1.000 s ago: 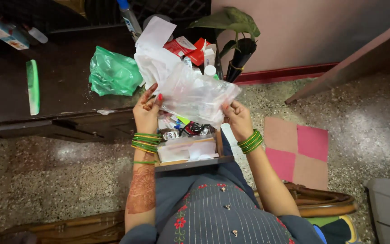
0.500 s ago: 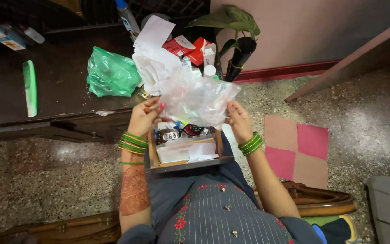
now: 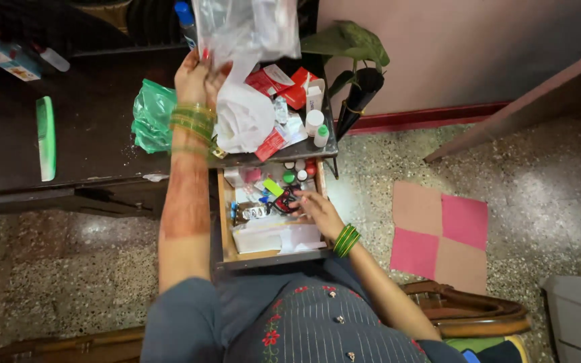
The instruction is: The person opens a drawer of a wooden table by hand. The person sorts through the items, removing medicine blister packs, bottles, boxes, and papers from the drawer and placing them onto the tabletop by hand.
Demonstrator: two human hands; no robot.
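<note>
Clamped the left grip on a clear bag, thumb and fingers pinched into the gathered plastic at its lower end. Held it high over the back of the desk, above a crumpled white bag lying near the desk's front edge. Film loose and wrinkled above the pinch.

Judged very light, soft and limp, with no stiffness to steer by. Probably slick as well, so better taken by a bunched fold or the mouth than by a flat face. Could not make out the contents: a few pale shapes, too blurred to name. Nothing breakable in the film itself, though likely to snag or tear on a sharp corner.

Laid the right grip low in the open drawer, fingertips at a black tangled thing among small bottles and packets. Could not tell whether closed on it or only touching.

Farther out on the desk:
- a green bag just beside the left wrist
- red boxes and small white bottles next to the white bag
- a potted plant at the right end
- a green comb well apart at the left

On the floor to the right, a pink patchwork mat.
</note>
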